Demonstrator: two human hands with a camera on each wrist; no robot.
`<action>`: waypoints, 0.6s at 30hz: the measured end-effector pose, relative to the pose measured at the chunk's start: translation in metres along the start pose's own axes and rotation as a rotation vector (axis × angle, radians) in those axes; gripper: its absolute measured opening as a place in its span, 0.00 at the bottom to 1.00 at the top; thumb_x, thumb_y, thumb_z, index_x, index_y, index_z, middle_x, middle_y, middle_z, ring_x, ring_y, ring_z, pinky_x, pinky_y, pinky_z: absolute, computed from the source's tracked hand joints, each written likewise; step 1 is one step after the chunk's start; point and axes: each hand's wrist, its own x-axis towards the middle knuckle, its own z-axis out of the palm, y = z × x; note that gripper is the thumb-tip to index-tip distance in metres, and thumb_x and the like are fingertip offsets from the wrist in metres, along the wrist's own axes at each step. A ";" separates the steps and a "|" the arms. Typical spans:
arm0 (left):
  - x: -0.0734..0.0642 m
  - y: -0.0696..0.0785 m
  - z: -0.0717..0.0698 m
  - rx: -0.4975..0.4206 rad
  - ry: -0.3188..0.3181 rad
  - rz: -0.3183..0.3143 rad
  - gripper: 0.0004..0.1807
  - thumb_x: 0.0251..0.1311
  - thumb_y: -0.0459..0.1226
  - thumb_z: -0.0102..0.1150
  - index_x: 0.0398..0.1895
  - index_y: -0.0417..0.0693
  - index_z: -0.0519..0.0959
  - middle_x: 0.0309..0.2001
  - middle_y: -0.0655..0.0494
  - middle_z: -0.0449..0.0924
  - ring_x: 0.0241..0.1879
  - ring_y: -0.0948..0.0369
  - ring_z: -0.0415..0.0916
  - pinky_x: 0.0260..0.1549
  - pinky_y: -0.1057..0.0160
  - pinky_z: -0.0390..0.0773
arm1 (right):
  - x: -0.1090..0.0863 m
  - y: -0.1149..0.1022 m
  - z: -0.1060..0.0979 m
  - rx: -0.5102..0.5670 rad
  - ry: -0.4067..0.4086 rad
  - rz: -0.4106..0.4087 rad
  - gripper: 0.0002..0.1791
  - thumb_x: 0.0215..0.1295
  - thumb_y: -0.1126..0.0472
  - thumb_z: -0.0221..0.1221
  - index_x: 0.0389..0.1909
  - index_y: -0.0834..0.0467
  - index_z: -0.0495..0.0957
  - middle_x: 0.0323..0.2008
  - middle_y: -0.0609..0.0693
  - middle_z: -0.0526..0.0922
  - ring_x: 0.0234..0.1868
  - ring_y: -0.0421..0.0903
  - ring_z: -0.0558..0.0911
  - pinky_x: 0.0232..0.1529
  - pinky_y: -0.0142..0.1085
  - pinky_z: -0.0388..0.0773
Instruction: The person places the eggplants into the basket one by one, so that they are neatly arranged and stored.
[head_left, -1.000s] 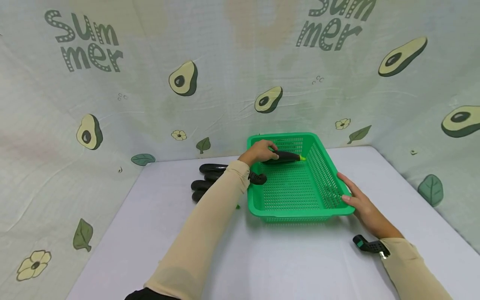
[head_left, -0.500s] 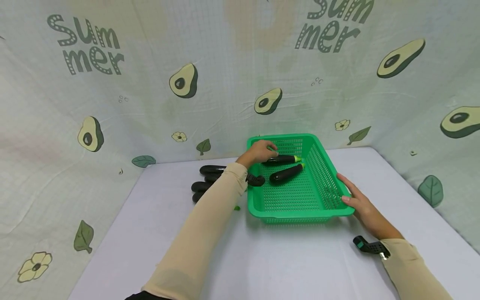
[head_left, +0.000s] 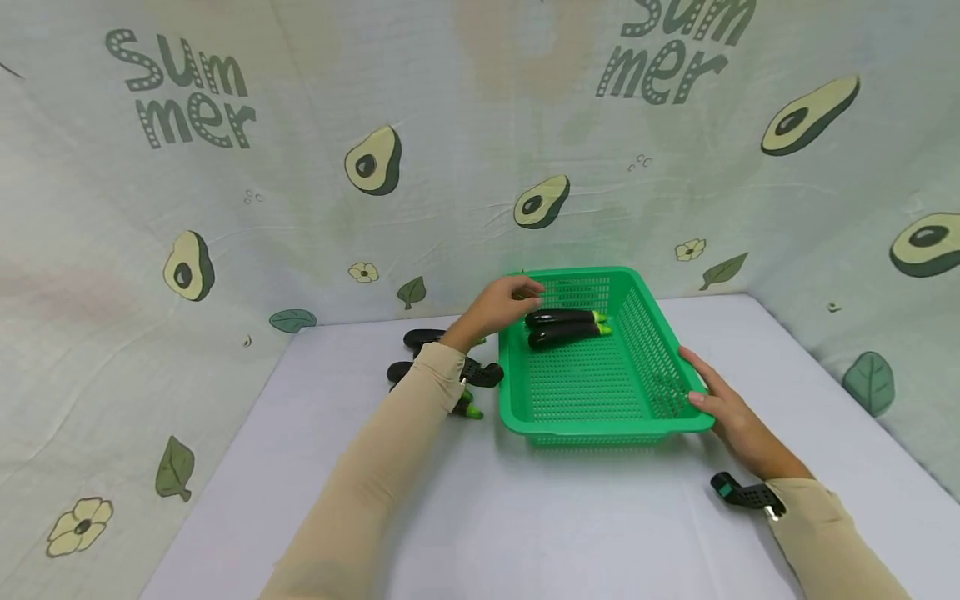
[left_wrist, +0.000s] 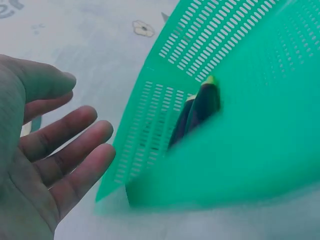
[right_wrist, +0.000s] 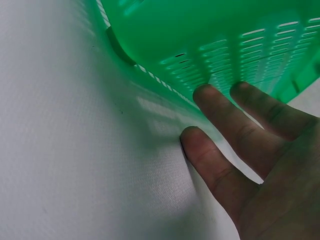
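Two dark eggplants with green stem ends lie side by side in the green plastic basket, near its far left corner. My left hand is over the basket's left rim, fingers apart and holding nothing. In the left wrist view, that hand shows its bare palm beside the basket wall. My right hand holds the basket's right side, thumb at the rim. Its fingers reach along the outer wall in the right wrist view. More eggplants lie left of the basket, partly hidden by my left arm.
The basket stands on a white-covered table, close to its back edge. Behind it hangs a printed cloth with avocados and leaves. Eggplant stems poke out near the basket's left wall, below my left wrist.
My left hand has let go of an eggplant in the basket and moved left to the rim. The nearer eggplant now lies against the other. My right hand stays put.
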 end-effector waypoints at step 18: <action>-0.111 -0.049 -0.029 -0.078 0.203 -0.020 0.15 0.70 0.42 0.61 0.57 0.51 0.81 0.51 0.58 0.83 0.50 0.61 0.80 0.52 0.54 0.78 | 0.001 0.001 0.001 0.007 0.010 -0.007 0.36 0.80 0.59 0.41 0.82 0.43 0.38 0.79 0.56 0.35 0.65 0.34 0.57 0.52 0.18 0.59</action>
